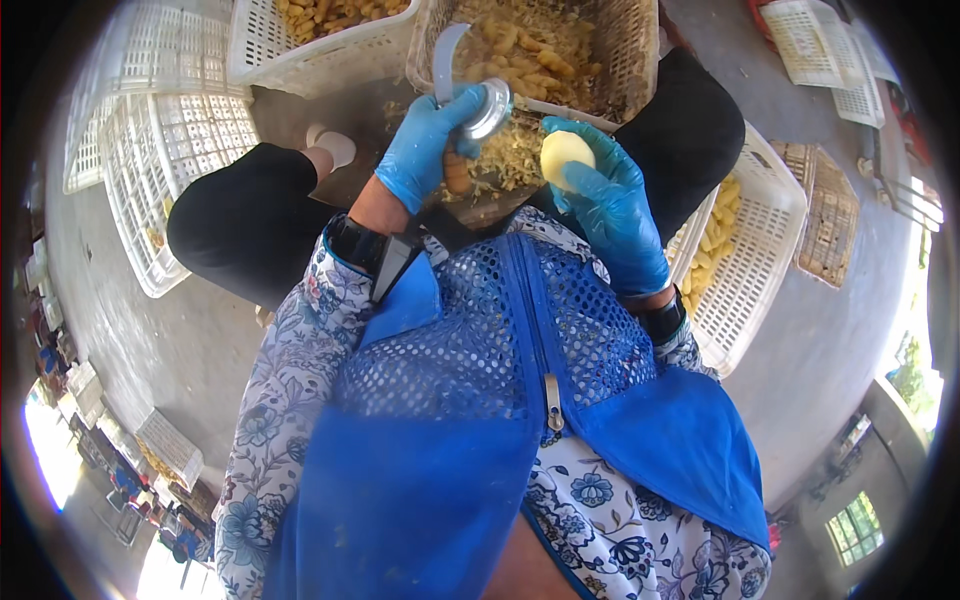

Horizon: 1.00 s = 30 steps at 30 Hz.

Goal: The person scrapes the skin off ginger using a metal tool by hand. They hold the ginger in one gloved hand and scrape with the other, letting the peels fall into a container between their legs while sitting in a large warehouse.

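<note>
My left hand [431, 142], in a blue glove, grips a curved metal blade [443, 60] that points up and away. A round, shiny metal piece [491, 111] sits at the same hand; whether it joins the blade is unclear. Under these fingers a brown piece [456, 174] shows, either a handle or a root. In my right hand [615, 202], also gloved in blue, is a pale yellow peeled root piece [564, 156], held between thumb and fingers. Both hands are apart, above shredded peelings [506, 154] and close to a soiled plastic crate [636, 52] with brown root pieces [536, 56].
At the upper left, a white crate [322, 64] holds brown root pieces. Beside my right knee stands a white crate [761, 247] with peeled yellow pieces [712, 240]. More crates [135, 195] stand left of my left knee [240, 225]. A brownish crate [829, 217] lies farther right.
</note>
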Available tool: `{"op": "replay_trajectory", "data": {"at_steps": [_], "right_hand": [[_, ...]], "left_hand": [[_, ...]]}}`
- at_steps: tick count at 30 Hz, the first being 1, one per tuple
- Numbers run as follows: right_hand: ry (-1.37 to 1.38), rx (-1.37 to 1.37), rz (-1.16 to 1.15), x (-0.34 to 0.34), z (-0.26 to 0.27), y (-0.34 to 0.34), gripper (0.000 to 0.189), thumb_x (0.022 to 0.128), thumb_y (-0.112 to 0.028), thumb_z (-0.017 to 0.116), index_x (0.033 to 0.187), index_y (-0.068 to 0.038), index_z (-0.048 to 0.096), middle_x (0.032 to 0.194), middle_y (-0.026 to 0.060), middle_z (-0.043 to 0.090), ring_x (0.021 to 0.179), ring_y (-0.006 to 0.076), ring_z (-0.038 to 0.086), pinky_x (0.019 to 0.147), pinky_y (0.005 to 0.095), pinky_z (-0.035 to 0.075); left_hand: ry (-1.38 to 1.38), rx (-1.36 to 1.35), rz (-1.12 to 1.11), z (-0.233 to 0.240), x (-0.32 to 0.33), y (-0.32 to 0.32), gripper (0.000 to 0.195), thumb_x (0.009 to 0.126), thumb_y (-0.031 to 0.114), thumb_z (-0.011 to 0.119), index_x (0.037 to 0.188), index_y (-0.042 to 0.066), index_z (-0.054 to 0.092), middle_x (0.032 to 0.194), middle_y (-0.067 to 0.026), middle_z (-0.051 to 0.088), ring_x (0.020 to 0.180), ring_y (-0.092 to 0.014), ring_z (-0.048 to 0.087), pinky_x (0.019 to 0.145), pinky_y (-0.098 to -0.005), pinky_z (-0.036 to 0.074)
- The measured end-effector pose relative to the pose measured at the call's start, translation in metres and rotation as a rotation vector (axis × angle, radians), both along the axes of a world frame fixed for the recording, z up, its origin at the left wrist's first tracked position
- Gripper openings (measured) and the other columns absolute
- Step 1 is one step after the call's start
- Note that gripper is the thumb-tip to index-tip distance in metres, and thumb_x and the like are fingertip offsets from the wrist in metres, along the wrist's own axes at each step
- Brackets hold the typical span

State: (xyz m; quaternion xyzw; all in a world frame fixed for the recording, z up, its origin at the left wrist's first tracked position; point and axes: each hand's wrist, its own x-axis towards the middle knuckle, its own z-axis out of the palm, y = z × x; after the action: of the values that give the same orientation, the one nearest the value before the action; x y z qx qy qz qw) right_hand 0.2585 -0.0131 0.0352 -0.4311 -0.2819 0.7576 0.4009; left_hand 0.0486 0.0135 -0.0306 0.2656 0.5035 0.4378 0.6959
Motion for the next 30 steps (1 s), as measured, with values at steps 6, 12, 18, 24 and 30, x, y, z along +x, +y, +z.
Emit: {"op": "replay_trajectory", "data": {"at_steps": [6, 12, 18, 24, 30], "right_hand": [[-0.281, 0.343, 0.066, 0.000, 0.010, 0.007, 0.052, 0.075, 0.006, 0.069, 0.123, 0.000, 0.052, 0.109, 0.0041, 0.059, 0.099, 0.0119, 0.057, 0.086, 0.0242, 0.049], [-0.226, 0.362, 0.041, -0.001, 0.005, 0.008, 0.057, 0.071, 0.010, 0.069, 0.125, 0.000, 0.050, 0.115, 0.0047, 0.056, 0.102, 0.0130, 0.056, 0.090, 0.0256, 0.048], [-0.226, 0.355, 0.047, 0.001, 0.008, 0.008, 0.056, 0.071, 0.011, 0.068, 0.123, -0.001, 0.051, 0.116, 0.0044, 0.056, 0.105, 0.0129, 0.055, 0.087, 0.0251, 0.049], [-0.118, 0.314, -0.011, -0.001, 0.002, 0.006, 0.054, 0.071, 0.011, 0.068, 0.121, 0.000, 0.051, 0.117, 0.0059, 0.056, 0.104, 0.0141, 0.056, 0.086, 0.0258, 0.051], [-0.180, 0.298, -0.075, 0.009, 0.009, 0.004, 0.050, 0.072, 0.007, 0.066, 0.119, -0.001, 0.052, 0.115, 0.0075, 0.057, 0.102, 0.0170, 0.058, 0.088, 0.0283, 0.051]], "left_hand": [[-0.178, 0.040, -0.182, 0.024, 0.016, -0.010, 0.037, 0.090, 0.036, 0.057, 0.103, 0.002, 0.058, 0.075, -0.0005, 0.057, 0.056, -0.006, 0.049, 0.048, -0.0187, 0.040], [-0.203, 0.072, -0.229, 0.022, 0.021, -0.010, 0.037, 0.089, 0.036, 0.059, 0.103, 0.001, 0.058, 0.075, 0.0004, 0.056, 0.058, -0.006, 0.051, 0.052, -0.0196, 0.044], [-0.220, 0.118, -0.163, 0.041, 0.031, -0.013, 0.035, 0.089, 0.033, 0.061, 0.105, 0.002, 0.058, 0.078, 0.0009, 0.057, 0.063, -0.005, 0.053, 0.055, -0.0192, 0.044], [-0.266, 0.103, -0.158, 0.034, 0.030, -0.014, 0.034, 0.089, 0.031, 0.062, 0.108, 0.003, 0.058, 0.079, 0.0013, 0.058, 0.062, -0.005, 0.053, 0.055, -0.0192, 0.044], [-0.228, 0.063, -0.067, 0.027, 0.027, -0.012, 0.035, 0.090, 0.029, 0.060, 0.110, 0.001, 0.057, 0.086, -0.0034, 0.062, 0.063, -0.007, 0.054, 0.051, -0.0186, 0.042]]}}
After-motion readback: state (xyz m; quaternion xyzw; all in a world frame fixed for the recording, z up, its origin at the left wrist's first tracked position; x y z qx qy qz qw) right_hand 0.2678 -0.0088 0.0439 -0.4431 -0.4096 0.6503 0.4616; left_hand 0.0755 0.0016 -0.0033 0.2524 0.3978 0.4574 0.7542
